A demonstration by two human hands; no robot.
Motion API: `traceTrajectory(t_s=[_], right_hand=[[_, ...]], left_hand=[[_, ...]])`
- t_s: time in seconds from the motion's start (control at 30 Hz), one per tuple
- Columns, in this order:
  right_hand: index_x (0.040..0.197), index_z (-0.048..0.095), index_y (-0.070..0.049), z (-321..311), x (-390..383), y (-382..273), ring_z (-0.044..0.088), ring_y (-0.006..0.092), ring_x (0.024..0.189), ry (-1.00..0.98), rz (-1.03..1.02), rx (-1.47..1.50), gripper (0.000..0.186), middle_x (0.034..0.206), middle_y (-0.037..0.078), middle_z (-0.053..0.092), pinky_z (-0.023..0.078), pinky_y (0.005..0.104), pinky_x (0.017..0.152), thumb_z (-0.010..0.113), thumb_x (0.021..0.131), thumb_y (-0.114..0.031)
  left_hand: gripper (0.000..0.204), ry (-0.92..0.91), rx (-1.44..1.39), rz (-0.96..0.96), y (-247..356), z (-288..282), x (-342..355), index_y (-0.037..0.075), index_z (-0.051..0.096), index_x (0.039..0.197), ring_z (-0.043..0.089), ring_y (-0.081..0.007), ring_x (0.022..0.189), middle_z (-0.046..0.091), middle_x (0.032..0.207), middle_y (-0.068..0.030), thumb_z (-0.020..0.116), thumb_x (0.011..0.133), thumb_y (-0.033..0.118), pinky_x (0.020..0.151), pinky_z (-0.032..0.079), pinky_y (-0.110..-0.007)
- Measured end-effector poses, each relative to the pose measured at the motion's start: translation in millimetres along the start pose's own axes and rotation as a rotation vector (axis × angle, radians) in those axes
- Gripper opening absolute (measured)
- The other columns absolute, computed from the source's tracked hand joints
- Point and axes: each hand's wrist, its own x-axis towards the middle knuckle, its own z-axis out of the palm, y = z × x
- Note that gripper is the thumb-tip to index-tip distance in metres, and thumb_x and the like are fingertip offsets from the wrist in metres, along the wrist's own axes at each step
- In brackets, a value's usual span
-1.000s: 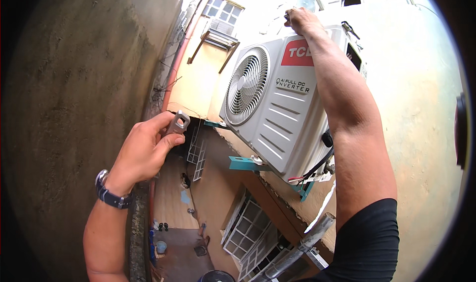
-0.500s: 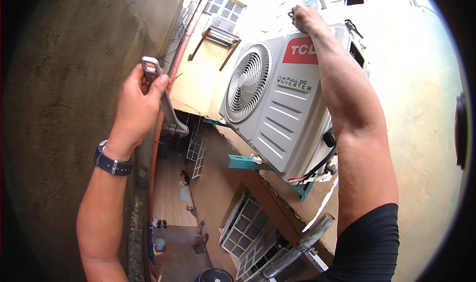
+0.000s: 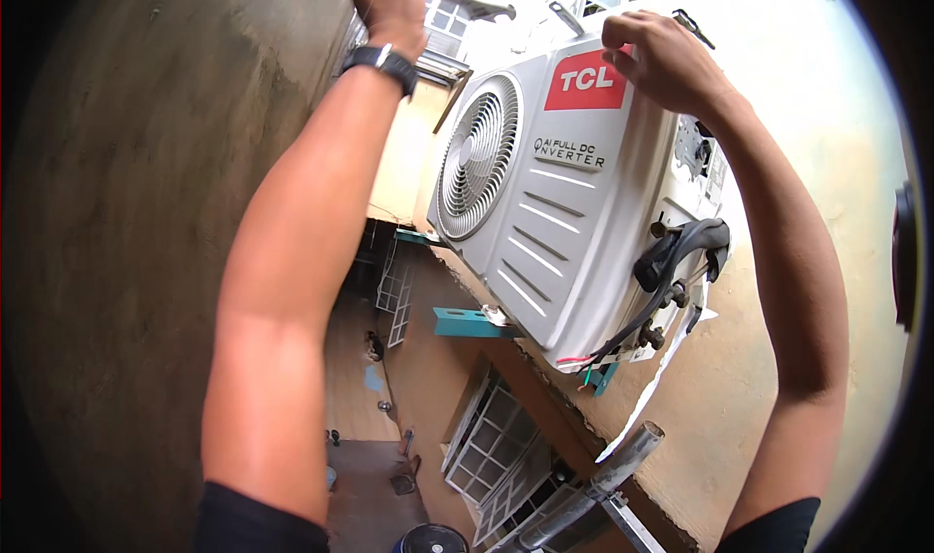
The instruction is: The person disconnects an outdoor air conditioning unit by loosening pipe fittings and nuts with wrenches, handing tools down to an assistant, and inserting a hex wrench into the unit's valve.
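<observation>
My left hand (image 3: pixel 392 10) is raised at the top of the view, closed around an adjustable wrench (image 3: pixel 475 6). The wrench's metal shaft sticks out to the right of my fist, and the handle end is partly cut off by the picture edge. My right hand (image 3: pixel 666 59) is at the upper front corner of a white outdoor air-conditioner unit (image 3: pixel 593 232), fingers curled but apart, with nothing visible in them. Whether the fingertips touch the casing, I cannot tell. Just left of that hand, a metal tool handle with a slot (image 3: pixel 565 18) rises at the unit's top edge.
Teal brackets (image 3: pixel 474 322) carry the unit on the wall. Black-wrapped pipes (image 3: pixel 686 251), valves and loose wires hang at its right side. A metal pole (image 3: pixel 632 456) stands below. A rough wall (image 3: pixel 146 261) rises at left; far down lie a floor and open window grilles (image 3: pixel 486 436).
My left hand has risen and moved right with the wrench, which has swung roughly level. My right hand has come down and right, leaving the tool it held at the unit's top.
</observation>
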Motion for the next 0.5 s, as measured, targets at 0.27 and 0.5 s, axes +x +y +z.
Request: traceTrajectory(t_s=[0.27, 0.5], right_hand=[[0.106, 0.073, -0.008, 39, -17, 27, 0.07, 0.023, 0.112, 0.282, -0.394, -0.327, 0.02, 0.108, 0.01, 0.077, 0.052, 0.0402, 0.105, 0.057, 0.105, -0.021], [0.112, 0.073, -0.008, 35, -32, 40, 0.07, 0.0214, 0.108, 0.279, -0.361, -0.331, 0.019, 0.101, 0.009, 0.076, 0.052, 0.0354, 0.101, 0.059, 0.1, -0.013]], left_hand=[[0.021, 0.242, -0.065, 0.089, -96, 126, -11, -0.003, 0.056, 0.088, 0.063, -0.0196, 0.053, 0.073, 0.079, -0.0162, 0.05, 0.095, 0.016, 0.055, 0.052, -0.032], [0.025, -0.043, -0.066, -0.09, -139, 175, -69, -0.002, 0.06, 0.096, 0.065, -0.0196, 0.063, 0.071, 0.087, -0.0132, 0.049, 0.101, 0.02, 0.063, 0.054, -0.033]])
